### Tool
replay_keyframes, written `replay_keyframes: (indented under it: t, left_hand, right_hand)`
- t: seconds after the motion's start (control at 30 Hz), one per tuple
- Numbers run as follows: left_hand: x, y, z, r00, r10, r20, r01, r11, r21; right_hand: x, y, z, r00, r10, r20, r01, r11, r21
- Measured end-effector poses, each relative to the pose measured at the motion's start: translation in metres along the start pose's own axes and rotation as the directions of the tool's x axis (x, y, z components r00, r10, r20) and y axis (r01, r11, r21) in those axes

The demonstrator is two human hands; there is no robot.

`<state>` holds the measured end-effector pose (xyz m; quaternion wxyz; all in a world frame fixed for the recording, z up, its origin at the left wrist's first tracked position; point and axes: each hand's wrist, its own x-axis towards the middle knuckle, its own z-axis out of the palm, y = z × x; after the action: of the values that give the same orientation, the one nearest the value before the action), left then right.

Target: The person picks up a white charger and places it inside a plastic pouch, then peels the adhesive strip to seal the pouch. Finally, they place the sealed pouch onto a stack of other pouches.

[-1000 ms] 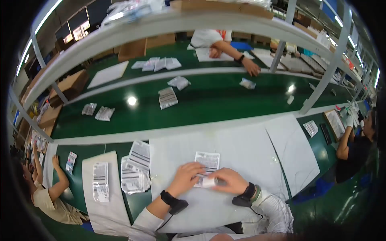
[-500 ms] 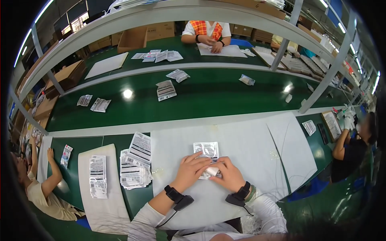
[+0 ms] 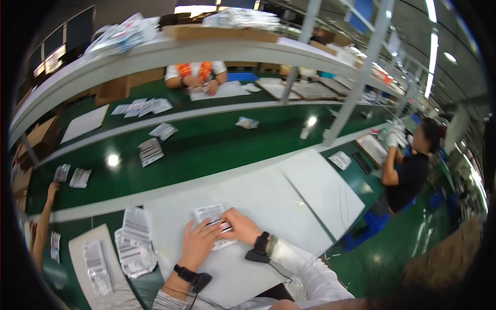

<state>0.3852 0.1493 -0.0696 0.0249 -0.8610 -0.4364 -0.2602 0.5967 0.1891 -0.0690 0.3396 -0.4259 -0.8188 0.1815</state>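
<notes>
A flat silvery packet [image 3: 209, 211] with printed panels lies on the white board in front of me, partly covered by both hands. My left hand [image 3: 199, 242] rests on its near left part, fingers stretched out and lying flat. From the right, my right hand [image 3: 242, 227] has its fingers bent and its thumb tucked in at the packet's edge. What lies under the fingers is hidden. Left of the board is an untidy stack of similar packets [image 3: 135, 253]. Farther left, a column of overlapping packets [image 3: 97, 266] lies on a pale board.
Beyond the white board [image 3: 248, 194] runs a green belt [image 3: 201, 150] carrying several packets. A metal shelf [image 3: 206, 49] spans above it. One person [image 3: 196, 77] works opposite, another [image 3: 405, 160] sits at right. A third person's arm [image 3: 44, 222] reaches over the belt at left.
My view has swung right, so the scene sits farther left. The small white item at my right fingers no longer shows. The neighbour's arm at left now reaches packets on the belt.
</notes>
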Motion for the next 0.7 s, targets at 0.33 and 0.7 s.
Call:
replay_keyframes:
  t: [0.33,0.7]
  left_hand:
    - [0.041,0.021,-0.002,0.994,-0.059,0.095,0.073,0.986,-0.148]
    - [0.050,0.041,0.010,0.994,-0.094,-0.064,0.113,0.891,0.439]
  right_hand:
    - [0.004,0.012,-0.010,0.952,0.153,0.265,-0.241,0.909,0.341]
    - [0.007,0.005,0.009,0.991,0.092,0.095,-0.120,0.925,0.360]
